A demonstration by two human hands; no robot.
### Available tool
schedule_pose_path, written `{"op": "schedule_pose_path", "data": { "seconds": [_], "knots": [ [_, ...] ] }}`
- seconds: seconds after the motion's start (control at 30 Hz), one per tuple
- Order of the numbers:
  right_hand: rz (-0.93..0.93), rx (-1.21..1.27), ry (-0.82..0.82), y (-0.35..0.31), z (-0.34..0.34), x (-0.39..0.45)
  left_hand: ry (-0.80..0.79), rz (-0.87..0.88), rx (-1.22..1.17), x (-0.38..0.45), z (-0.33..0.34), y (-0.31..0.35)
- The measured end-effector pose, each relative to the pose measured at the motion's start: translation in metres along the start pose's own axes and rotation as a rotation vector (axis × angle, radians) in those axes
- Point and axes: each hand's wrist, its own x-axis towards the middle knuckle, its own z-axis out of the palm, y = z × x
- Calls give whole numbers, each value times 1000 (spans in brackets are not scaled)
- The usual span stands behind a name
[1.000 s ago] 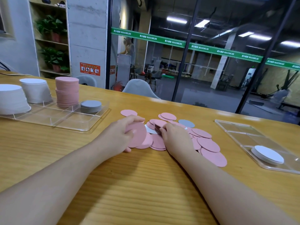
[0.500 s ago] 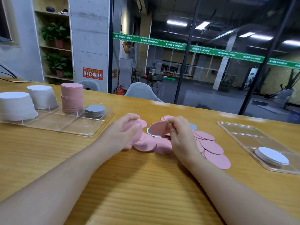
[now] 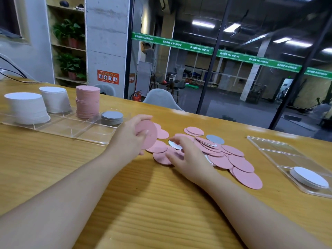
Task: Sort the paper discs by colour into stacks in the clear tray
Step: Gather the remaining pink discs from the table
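Note:
A loose heap of pink discs (image 3: 222, 157) lies mid-table, with a grey disc (image 3: 215, 139) and a white disc (image 3: 175, 145) among them. My left hand (image 3: 129, 139) grips a small bundle of pink discs (image 3: 148, 134), held on edge just above the table. My right hand (image 3: 186, 155) rests over the heap's left side with fingers spread on pink discs. The clear tray (image 3: 59, 128) at the left holds two white stacks (image 3: 27, 109), a tall pink stack (image 3: 87, 101) and a low grey stack (image 3: 112, 118).
A second clear tray (image 3: 287, 155) at the right holds a short white stack (image 3: 309, 177). A glass wall runs behind the table's far edge, with a grey chair (image 3: 159, 99) beyond it. Cables lie at the far left.
My right hand has let go of the pink disc it lifted and lowered onto the heap. My left hand now holds more pink discs, raised slightly.

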Motion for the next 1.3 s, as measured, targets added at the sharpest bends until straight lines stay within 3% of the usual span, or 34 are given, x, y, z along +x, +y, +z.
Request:
{"op": "schedule_pose_path", "data": {
  "seconds": [0.13,0.37,0.63,0.9,1.13,1.3],
  "knots": [
    [-12,-101,-173,1,6,5,37,-54,63,3,-3,-6],
    [88,-272,-298,-11,10,19,88,-156,88,8,-3,-13],
    [53,-353,-254,-14,4,23,71,-168,74,6,-3,-11],
    [36,-187,-249,-10,-21,12,82,-174,73,2,-6,-6],
    [-137,-562,-216,-14,-16,10,35,-121,131,3,-6,-9],
    [-163,-580,-129,-18,-13,6,31,7,203,4,-7,-12]
  ]
}}
